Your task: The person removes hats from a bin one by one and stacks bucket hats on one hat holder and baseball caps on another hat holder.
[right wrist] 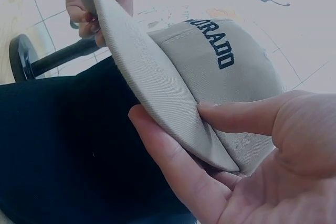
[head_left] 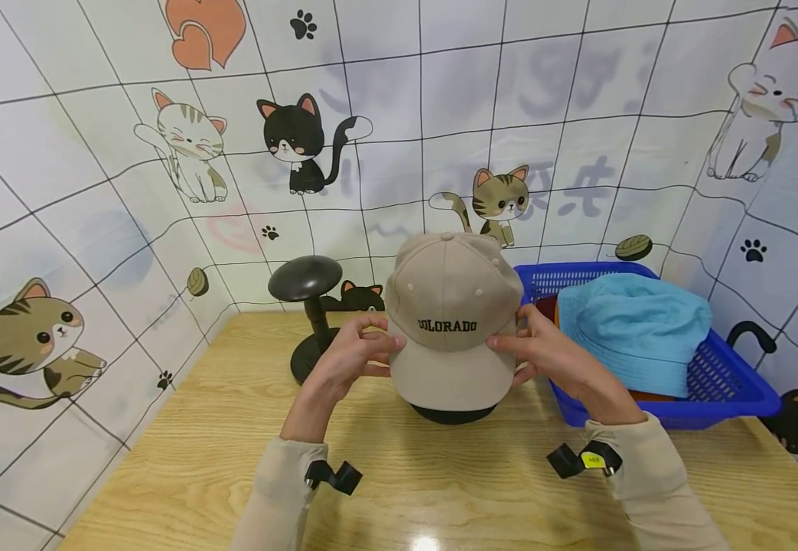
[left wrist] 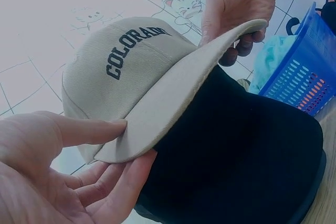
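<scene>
A beige baseball cap point(head_left: 450, 287) with COLORADO across its front faces me, its brim tipped down. My left hand point(head_left: 353, 352) pinches one side of the brim, thumb on top and fingers below. At the opposite side of the brim, my right hand point(head_left: 553, 352) pinches it the same way. Below the beige cap is a dark cap point(left wrist: 236, 145), its black brim point(head_left: 454, 416) showing under the beige one in the head view. What supports the dark cap is hidden.
On the left stands a black hat stand point(head_left: 305, 279) with a domed top and round base. A blue plastic basket point(head_left: 736, 390) on the right holds a light blue bucket hat point(head_left: 636, 325) and other items. Cat-print sheeting point(head_left: 385, 115) backs the wooden table point(head_left: 233, 428).
</scene>
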Available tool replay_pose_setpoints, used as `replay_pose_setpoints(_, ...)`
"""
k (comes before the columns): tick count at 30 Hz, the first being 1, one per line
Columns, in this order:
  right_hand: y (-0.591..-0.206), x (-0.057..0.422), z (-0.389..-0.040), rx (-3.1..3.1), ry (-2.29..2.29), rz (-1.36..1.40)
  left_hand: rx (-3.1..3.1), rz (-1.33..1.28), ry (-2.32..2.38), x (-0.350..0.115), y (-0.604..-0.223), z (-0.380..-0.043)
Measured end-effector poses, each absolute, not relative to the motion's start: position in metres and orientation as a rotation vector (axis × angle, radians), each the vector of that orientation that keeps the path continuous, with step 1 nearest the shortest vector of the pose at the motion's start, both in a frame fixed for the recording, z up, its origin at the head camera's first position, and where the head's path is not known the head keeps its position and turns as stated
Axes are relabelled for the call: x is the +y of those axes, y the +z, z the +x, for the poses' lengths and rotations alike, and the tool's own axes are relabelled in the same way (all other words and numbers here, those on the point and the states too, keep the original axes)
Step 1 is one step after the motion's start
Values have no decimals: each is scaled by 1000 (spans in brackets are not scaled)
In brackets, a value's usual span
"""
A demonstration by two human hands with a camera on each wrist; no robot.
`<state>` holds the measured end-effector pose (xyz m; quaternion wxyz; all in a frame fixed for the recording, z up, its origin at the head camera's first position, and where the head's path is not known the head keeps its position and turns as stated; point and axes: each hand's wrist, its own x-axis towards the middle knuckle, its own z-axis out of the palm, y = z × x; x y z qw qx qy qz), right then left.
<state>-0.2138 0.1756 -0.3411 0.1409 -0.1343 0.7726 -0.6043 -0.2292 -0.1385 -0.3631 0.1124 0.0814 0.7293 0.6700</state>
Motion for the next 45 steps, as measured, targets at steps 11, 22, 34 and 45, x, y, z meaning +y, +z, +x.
replay_pose_setpoints(11, -343, 176, -215, 2236, -1703, -382, 2182, 189, 1944, -137, -365, -229)
replay_pose_setpoints(22, -346, 176, -215, 2272, -1645, -402, 2209, 193, 1899, -137, -369, -230)
replay_pose_setpoints(34, -349, 177, -216, 2277, -1607, -414, 2209, 201, 1852, -137, -370, -230)
replay_pose_setpoints(45, -355, 176, -221, 2286, -1561, -426, 2243, 194, 1813, -136, -375, -233)
